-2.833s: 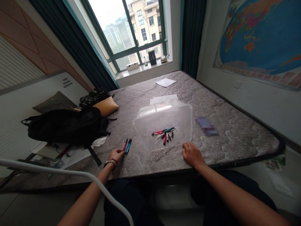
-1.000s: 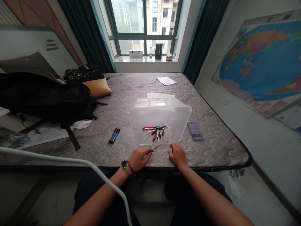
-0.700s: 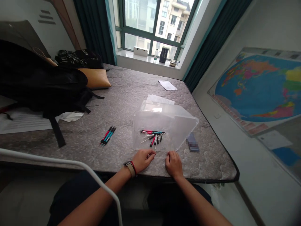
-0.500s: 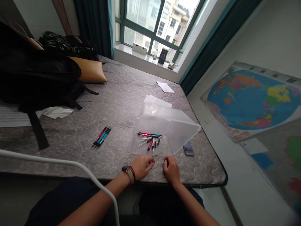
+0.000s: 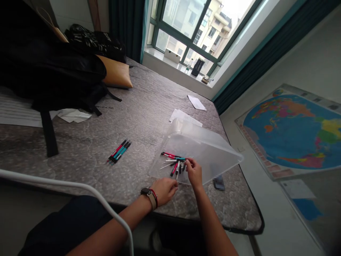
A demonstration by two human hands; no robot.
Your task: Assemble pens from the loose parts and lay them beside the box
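Teal pen (image 5: 181,159) touched by right hand (image 5: 194,173); left hand (image 5: 165,190) curled.
Fingers nearly closed, grips unclear; pen judged light, stiff, best pinched mid-barrel.

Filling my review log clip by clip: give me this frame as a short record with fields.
Surface: mattress
Container: clear plastic bin, on its side
Inside: pens and slim parts, heaped loosely
Left hand: by the bin's near edge
Right hand: fingers at a teal pen; grip unclear
Left of bin: red and teal pens, side by side
Far left: black backpack
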